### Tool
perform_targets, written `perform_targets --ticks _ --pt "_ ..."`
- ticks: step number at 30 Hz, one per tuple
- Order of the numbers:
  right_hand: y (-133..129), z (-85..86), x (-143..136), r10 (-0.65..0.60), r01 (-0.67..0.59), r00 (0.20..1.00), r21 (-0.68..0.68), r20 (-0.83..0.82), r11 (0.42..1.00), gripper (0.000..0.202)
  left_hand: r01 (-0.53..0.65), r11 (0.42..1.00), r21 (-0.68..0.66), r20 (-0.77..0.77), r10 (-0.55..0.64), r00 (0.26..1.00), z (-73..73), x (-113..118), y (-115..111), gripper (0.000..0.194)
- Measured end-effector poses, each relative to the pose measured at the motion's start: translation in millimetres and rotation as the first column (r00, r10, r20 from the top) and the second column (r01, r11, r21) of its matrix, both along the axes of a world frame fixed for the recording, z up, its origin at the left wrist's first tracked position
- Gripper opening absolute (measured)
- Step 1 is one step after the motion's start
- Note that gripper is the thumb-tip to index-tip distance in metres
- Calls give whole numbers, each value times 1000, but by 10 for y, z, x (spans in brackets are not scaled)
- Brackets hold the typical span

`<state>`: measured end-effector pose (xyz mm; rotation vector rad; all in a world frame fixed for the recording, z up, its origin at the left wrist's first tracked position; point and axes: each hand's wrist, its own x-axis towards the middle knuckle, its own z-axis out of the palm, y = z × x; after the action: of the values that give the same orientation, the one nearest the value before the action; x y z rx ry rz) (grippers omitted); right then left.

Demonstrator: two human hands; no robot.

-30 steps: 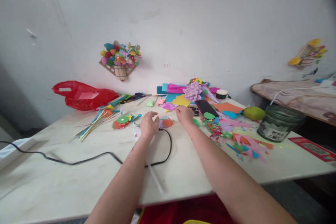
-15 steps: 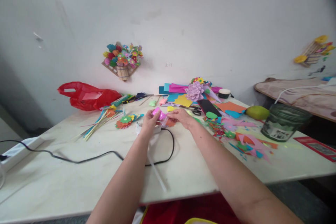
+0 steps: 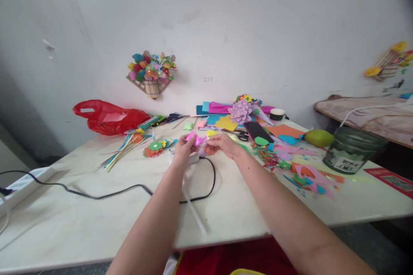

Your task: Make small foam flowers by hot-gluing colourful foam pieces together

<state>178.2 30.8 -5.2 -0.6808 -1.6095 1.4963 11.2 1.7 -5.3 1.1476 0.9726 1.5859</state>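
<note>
My left hand [image 3: 183,149] is closed on a bright pink lump [image 3: 197,140], which looks like soft modelling clay in clear plastic wrapping. My right hand [image 3: 222,143] pinches the clear wrapper [image 3: 205,145] at the lump's right side. Both hands are raised over the middle of the table. Beneath them, partly hidden by the left hand and forearm, lies a white glue gun [image 3: 194,157] with a black cord and a pale glue stick [image 3: 195,214]. An orange piece [image 3: 211,149] shows just below the wrapper. Small green [image 3: 188,126] and yellow [image 3: 211,133] packets lie beyond the hands.
Left are a red plastic bag [image 3: 111,118], thin sticks [image 3: 119,154], foam flowers [image 3: 155,148] and a power strip [image 3: 29,187]. Right are scissors [image 3: 243,136], a phone [image 3: 256,130], foam scraps [image 3: 309,176], a green fruit-like object [image 3: 318,138] and a glass jar [image 3: 353,150]. A lilac flower [image 3: 240,112] stands behind.
More clear wrapper shows between the hands, and less of the pink lump shows toward the right. Both hands stay in nearly the same place; the whole view has shifted slightly.
</note>
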Motion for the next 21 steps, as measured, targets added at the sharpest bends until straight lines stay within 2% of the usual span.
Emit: perform_targets --ticks 10,14,19,21 --pt "-25 4 -8 8 -8 1000 -30 -1 1000 24 -14 1000 20 -36 14 999 -15 -17 19 42" --pt "-51 21 -16 -7 7 1000 -27 2 1000 21 -29 993 116 -200 52 978 18 -41 -20 51" --pt "-60 35 0 -37 37 999 -57 0 998 20 136 963 234 -455 -15 890 82 -127 -75 43" --pt "-59 37 6 -32 32 999 -71 -8 997 20 161 944 289 -541 22 840 100 -154 -86 44"
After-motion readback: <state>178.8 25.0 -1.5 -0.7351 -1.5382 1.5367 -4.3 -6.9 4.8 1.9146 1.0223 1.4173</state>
